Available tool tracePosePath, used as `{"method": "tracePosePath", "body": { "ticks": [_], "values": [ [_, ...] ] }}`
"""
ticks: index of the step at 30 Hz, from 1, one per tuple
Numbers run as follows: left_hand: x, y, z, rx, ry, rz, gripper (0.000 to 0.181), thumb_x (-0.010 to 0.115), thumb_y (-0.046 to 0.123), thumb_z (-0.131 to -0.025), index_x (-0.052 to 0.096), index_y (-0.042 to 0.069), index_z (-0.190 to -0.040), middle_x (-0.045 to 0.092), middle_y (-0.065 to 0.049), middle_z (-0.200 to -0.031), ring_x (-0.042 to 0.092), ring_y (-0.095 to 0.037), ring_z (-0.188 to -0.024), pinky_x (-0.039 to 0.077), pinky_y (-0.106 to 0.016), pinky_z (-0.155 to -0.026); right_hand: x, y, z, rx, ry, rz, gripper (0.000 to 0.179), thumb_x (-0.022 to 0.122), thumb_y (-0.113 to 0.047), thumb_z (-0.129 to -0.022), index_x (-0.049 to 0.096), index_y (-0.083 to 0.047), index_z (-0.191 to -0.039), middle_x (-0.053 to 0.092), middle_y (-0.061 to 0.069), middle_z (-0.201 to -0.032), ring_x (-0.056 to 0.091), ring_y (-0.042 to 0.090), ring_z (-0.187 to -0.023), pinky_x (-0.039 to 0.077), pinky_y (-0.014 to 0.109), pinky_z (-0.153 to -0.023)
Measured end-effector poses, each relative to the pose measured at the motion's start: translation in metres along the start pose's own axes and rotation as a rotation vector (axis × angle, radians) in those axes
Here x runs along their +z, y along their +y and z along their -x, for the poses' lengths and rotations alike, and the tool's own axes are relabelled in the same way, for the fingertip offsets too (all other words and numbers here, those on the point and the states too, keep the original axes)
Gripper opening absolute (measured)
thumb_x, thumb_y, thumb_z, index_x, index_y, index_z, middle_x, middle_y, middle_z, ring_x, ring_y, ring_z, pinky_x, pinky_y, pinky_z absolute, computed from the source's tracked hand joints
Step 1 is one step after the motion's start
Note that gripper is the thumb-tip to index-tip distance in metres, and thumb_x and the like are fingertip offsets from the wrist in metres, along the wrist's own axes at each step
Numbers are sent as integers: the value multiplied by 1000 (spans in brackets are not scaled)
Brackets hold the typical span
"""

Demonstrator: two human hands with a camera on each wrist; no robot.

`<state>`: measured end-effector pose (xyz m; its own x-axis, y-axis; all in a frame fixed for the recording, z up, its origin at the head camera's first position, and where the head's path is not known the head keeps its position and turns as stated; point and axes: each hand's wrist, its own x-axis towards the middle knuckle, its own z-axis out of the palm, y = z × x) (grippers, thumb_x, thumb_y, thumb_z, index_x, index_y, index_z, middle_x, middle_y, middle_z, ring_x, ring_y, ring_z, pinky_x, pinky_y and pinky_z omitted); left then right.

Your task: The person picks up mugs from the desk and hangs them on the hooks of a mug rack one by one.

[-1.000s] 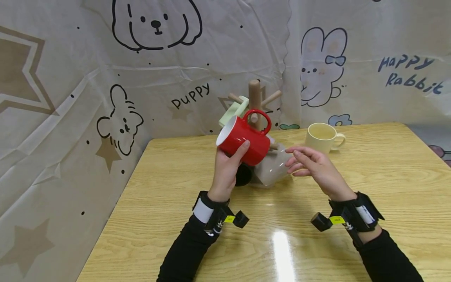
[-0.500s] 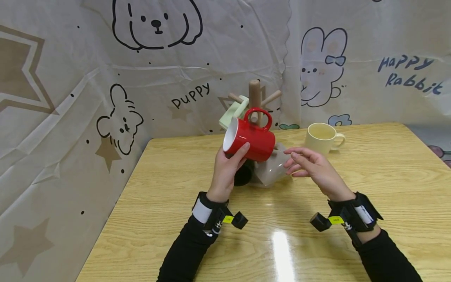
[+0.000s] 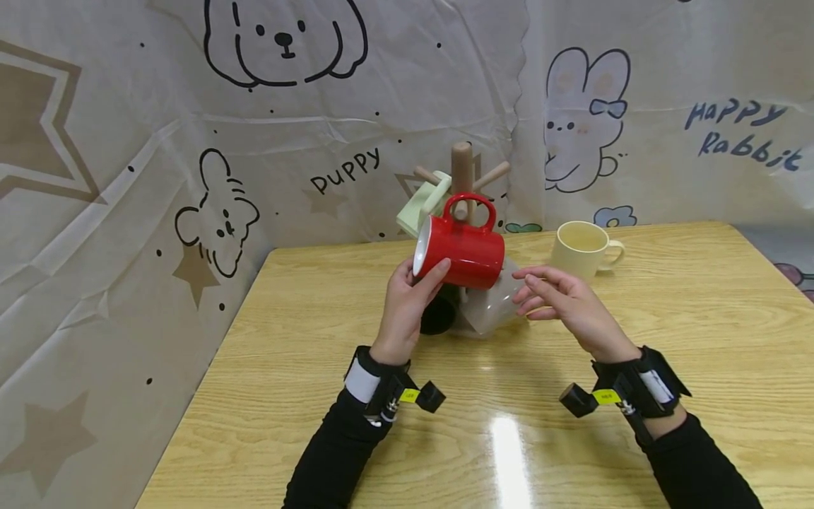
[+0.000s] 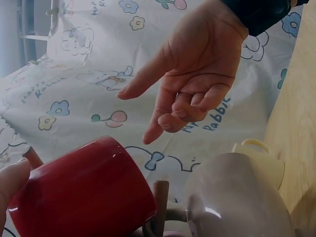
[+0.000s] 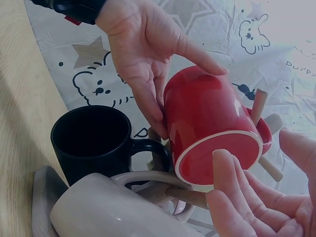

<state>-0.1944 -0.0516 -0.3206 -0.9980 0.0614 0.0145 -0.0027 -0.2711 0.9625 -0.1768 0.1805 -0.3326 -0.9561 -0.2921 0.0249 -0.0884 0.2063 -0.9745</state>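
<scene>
My left hand grips the red mug near its rim, thumb across the front and fingers behind. The mug lies tilted on its side, white inside facing left and handle up. A peg end of the wooden mug tree shows within the handle loop; whether it passes through, I cannot tell. To the right, my right hand holds nothing, its fingers loosely bent beside the tilted grey mug. In the right wrist view, those fingertips are close to the red mug's base; contact is unclear.
A light green mug hangs on the tree's upper left. Low behind my left hand is a black mug, and a peg runs through the grey mug's handle. The pale yellow mug stands upright on the wooden table.
The red mug has shifted rightward and slightly up in my left hand's grip, and its tilt has levelled out. My right hand has stayed almost still.
</scene>
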Motion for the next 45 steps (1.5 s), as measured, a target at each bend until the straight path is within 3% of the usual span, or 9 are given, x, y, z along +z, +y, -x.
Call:
{"method": "tracePosePath", "body": {
  "ticks": [9,21,27,30,34,37,39,42,45],
  "values": [
    [-19,13,4,25,28,-82,59,61,13,-87,33,-2,-136,44,-15,-134,49,-23,-117,39,-37,-103,-1,3,-1,-2,-8,-3,48,43,-36,-97,45,-1,-129,63,-7,-92,64,10,-84,53,26,-78],
    [-73,36,12,70,100,-53,54,51,12,-94,26,-4,-140,39,-17,-135,48,-27,-122,41,-30,-100,-18,-1,0,-6,56,-2,45,41,-40,-97,47,-6,-126,64,-10,-93,65,7,-85,53,22,-76],
    [-82,39,13,71,75,-127,54,49,18,-95,28,-3,-139,40,-17,-137,48,-30,-123,43,-29,-99,-25,0,1,-53,92,-24,29,41,-37,-97,54,-18,-114,65,-11,-90,65,5,-81,53,21,-73],
    [-83,40,13,54,57,-188,53,49,21,-95,29,-1,-140,40,-15,-137,48,-30,-122,42,-31,-99,-28,1,1,-63,107,-41,28,42,-36,-97,55,-18,-113,65,-12,-89,65,5,-79,53,20,-72],
    [-85,40,11,45,38,-347,51,53,22,-93,36,4,-137,45,-12,-132,53,-26,-117,44,-34,-98,-32,0,2,-59,133,-26,25,44,-35,-96,55,-19,-111,65,-12,-88,65,4,-79,53,18,-71],
    [-87,40,11,89,28,-568,47,60,25,-90,45,8,-131,52,-11,-126,57,-26,-111,47,-37,-94,-35,-1,3,-52,158,55,27,47,-34,-95,56,-15,-113,65,-14,-89,64,3,-79,53,17,-72],
    [-88,39,13,130,29,-734,45,63,27,-87,51,9,-127,57,-11,-121,58,-26,-107,48,-39,-90,-36,-1,5,-51,178,134,33,48,-34,-95,55,-9,-115,65,-13,-92,64,1,-80,52,17,-72],
    [-89,38,14,181,25,-993,45,65,32,-85,56,8,-121,62,-13,-113,61,-28,-102,50,-41,-85,-37,-1,6,-61,216,306,39,52,-35,-93,56,-4,-116,67,-2,-95,63,1,-78,51,17,-70],
    [-90,35,15,181,4,-1209,46,65,35,-85,57,5,-119,65,-15,-109,63,-30,-98,51,-42,-81,-38,0,7,-98,260,509,36,56,-34,-91,60,-4,-111,68,10,-94,63,10,-77,51,24,-67]
  ]
}}
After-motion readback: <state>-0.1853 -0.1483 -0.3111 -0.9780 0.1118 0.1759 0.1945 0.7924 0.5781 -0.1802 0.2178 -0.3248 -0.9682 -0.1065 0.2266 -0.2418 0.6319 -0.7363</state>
